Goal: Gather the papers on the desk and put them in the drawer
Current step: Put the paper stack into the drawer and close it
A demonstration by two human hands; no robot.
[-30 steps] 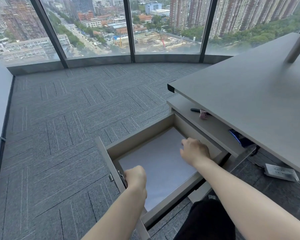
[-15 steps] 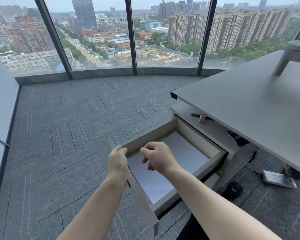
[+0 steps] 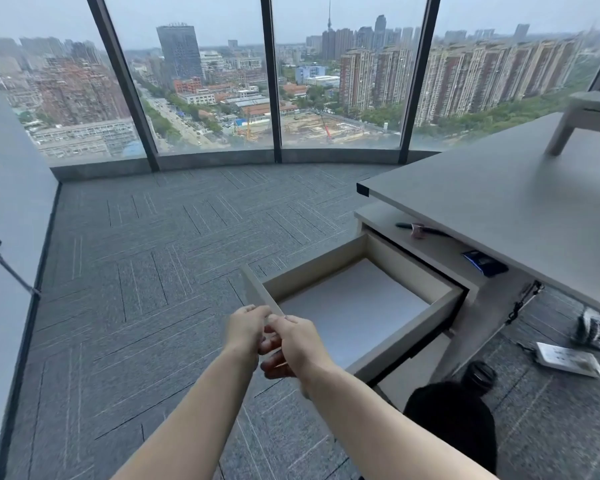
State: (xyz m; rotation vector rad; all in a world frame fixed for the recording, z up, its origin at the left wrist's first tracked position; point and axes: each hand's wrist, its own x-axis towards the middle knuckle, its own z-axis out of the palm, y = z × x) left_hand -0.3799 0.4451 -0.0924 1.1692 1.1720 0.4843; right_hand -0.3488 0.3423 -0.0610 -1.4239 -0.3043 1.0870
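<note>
The hands [image 3: 274, 337] hide the drawer [image 3: 444, 303] front's near end.

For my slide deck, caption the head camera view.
Both hands, left and right, at the front panel of the open drawer holding white papers.

**Open drawer, hands at its front**

The drawer [image 3: 357, 306] stands pulled out, open from above; white paper [image 3: 354, 306] lines its floor. Both hands [image 3: 267, 337] crowd the front panel. The desk [image 3: 499, 209] overhangs the shelf [image 3: 430, 247] behind. The carpet [image 3: 153, 271] on the left lies bare.
</note>
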